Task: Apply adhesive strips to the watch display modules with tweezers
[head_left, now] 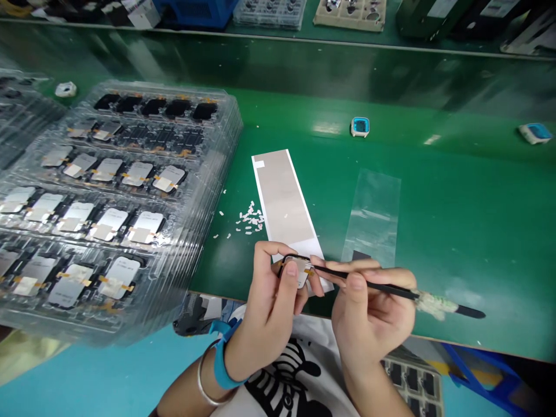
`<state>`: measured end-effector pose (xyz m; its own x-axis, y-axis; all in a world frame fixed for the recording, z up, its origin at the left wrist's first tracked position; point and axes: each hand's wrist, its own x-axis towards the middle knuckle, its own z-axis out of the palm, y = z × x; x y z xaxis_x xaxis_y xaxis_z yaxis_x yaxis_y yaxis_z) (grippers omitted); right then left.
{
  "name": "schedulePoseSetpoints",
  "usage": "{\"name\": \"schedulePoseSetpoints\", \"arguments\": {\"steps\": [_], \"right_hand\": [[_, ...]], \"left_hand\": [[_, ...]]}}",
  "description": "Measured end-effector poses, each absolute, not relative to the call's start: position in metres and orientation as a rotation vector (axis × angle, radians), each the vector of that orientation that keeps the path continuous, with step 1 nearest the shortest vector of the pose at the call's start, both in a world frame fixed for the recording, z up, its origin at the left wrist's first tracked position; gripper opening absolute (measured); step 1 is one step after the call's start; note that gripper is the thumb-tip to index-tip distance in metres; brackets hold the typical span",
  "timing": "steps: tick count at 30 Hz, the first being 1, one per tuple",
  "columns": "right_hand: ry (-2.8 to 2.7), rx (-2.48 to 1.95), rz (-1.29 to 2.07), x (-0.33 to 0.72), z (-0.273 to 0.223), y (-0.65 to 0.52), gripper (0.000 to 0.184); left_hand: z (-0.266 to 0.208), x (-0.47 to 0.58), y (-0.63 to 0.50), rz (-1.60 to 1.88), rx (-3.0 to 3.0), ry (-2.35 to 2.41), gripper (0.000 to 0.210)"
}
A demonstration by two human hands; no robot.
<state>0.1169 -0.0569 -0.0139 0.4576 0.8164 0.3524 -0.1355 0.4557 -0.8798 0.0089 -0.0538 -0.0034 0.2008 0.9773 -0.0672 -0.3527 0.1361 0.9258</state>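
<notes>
Between the thumb and fingers of my left hand is a small watch display module, with a silver back, a black rim and a bit of orange tape. My right hand is closed around slim black tweezers, which have whitish wrapping near their rear end. The tweezers' tip meets the module's right edge; whether a small piece sits in it I cannot tell. Under and behind my hands lies a beige adhesive sheet with white borders. Small white cut pieces are scattered to its left.
Stacked clear plastic trays with rows of similar modules fill the left side. A clear plastic bag lies right of the sheet. Watch cases with blue faces stand farther back. A shelf holding boxes and trays runs along the back.
</notes>
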Motion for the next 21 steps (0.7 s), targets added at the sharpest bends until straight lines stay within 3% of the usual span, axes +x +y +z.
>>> {"name": "schedulePoseSetpoints", "arguments": {"steps": [8, 12, 16, 21], "right_hand": [[-0.884, -0.905, 0.736, 0.117, -0.013, -0.059, 0.016], [-0.830, -1.015, 0.570, 0.139, -0.006, -0.060, 0.011], [-0.795, -1.222, 0.446, 0.186, -0.003, -0.064, 0.020], [-0.971, -1.400, 0.641, 0.228, -0.012, -0.069, 0.021]], "left_hand": [[-0.004, 0.013, -0.050, 1.199, 0.984, 0.946, 0.017], [-0.002, 0.012, -0.053, 1.192, 1.031, 1.020, 0.023], [-0.001, 0.012, -0.055, 0.977, 1.287, 1.023, 0.013], [0.000, 0.029, -0.047, 0.704, 1.890, 0.942, 0.005]]}}
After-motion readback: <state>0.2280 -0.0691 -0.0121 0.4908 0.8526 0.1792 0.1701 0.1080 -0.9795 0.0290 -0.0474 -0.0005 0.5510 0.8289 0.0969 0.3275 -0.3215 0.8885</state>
